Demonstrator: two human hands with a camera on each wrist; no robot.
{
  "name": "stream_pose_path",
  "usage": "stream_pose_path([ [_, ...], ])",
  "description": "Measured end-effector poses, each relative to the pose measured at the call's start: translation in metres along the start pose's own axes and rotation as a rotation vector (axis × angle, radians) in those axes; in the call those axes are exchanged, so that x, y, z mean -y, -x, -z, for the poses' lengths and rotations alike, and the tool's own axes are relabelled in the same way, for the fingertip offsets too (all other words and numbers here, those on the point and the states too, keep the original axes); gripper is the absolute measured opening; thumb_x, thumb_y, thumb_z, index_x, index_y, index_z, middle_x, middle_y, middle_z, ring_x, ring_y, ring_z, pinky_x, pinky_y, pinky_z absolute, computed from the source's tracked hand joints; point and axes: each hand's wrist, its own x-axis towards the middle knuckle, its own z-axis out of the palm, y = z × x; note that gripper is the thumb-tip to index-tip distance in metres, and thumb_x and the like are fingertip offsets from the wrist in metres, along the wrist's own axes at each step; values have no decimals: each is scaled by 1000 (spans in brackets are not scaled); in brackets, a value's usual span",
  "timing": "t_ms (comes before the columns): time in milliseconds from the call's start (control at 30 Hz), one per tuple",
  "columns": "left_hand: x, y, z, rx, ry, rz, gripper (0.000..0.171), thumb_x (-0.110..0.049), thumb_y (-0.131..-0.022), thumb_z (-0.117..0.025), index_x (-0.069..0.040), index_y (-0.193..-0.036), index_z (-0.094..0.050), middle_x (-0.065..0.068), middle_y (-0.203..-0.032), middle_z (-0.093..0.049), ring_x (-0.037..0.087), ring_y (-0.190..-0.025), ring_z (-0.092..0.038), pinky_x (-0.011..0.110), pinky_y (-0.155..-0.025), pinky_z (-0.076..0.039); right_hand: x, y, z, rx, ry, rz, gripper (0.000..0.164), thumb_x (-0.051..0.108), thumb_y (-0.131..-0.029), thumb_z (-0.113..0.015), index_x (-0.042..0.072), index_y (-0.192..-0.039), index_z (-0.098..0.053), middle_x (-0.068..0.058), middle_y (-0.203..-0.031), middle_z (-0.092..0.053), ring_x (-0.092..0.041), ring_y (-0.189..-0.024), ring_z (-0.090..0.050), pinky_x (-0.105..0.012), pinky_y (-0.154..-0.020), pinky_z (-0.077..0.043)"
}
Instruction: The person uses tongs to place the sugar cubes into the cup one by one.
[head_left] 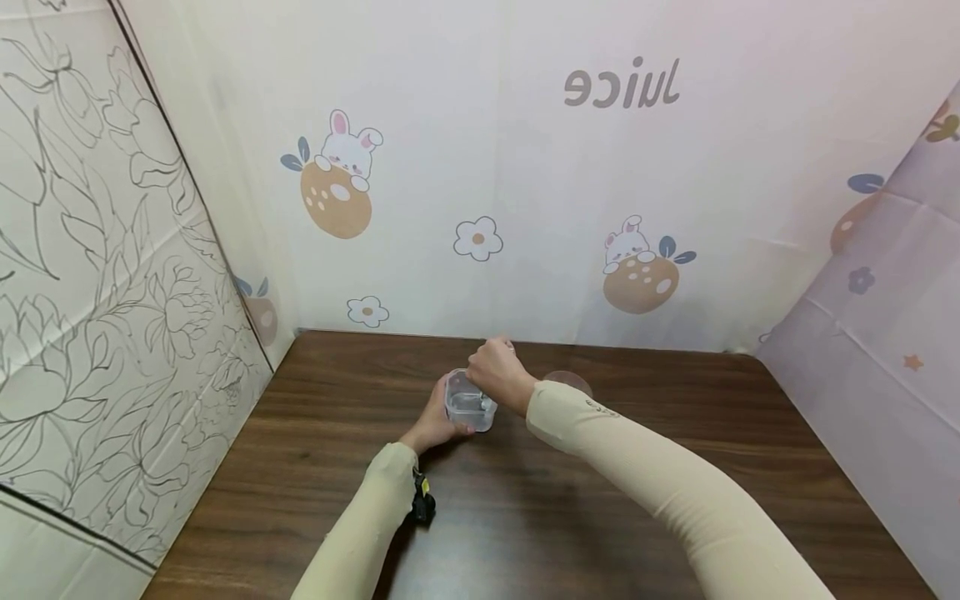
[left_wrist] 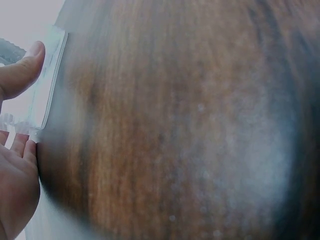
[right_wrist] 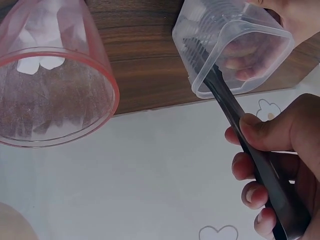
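Observation:
My left hand (head_left: pixel 437 422) grips a clear, square plastic container (head_left: pixel 469 420) from its left side. In the left wrist view, the thumb (left_wrist: pixel 27 70) lies along one wall and the fingers are at another. Over the container's right side, my right hand (head_left: pixel 498 372) holds a dark, shiny long-handled utensil (right_wrist: pixel 235 115) between thumb and curled fingers. Its ribbed lower end (right_wrist: pixel 197 52) is inside the container, seen through the plastic. The right wrist view shows the container's open mouth, with left-hand fingers behind the clear wall.
A see-through pink-tinted cup (right_wrist: pixel 107 75) stands on the brown wood-grain table (head_left: pixel 525 517), right of the container and partly behind my right forearm. White patches (right_wrist: pixel 42 64) show through its wall. Printed curtains (head_left: pixel 495 167) hang along the table's back and sides.

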Motion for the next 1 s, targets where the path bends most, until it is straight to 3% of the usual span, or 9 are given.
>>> stream_pose_path([
  [267,0,-2,0,0,4,-11,106,9,-59,-83,4,-144,-20,29,-135,-37,42,-120,-40,54,-104,-27,-3,0,-1,7,-18,-12,32,8,-93,-55,17,-63,-49,4,-55,-26,-11,-47,-15,-26,-40,-18],
  [567,-1,0,-2,0,-19,10,105,11,-58,-82,3,-144,-22,29,-136,-37,43,-122,-39,54,-106,-25,-5,4,-7,-34,-94,-15,29,15,-91,-64,17,-63,-57,6,-54,-38,-10,-47,-19,-25,-40,-20],
  [733,-1,0,-2,-3,-11,4,106,11,-58,-83,3,-144,-22,28,-137,-37,43,-123,-38,54,-107,-24,-10,8,-10,-89,-124,-16,24,15,-86,-70,18,-64,-63,6,-57,-52,-9,-49,-25,-26,-42,-23],
  [1000,0,2,-4,-7,-19,-10,106,12,-57,-83,4,-144,-21,27,-136,-36,42,-124,-37,53,-107,-23,-18,24,-17,-184,-186,-44,27,14,-83,-72,17,-59,-62,6,-55,-58,-9,-48,-25,-24,-41,-29],
])
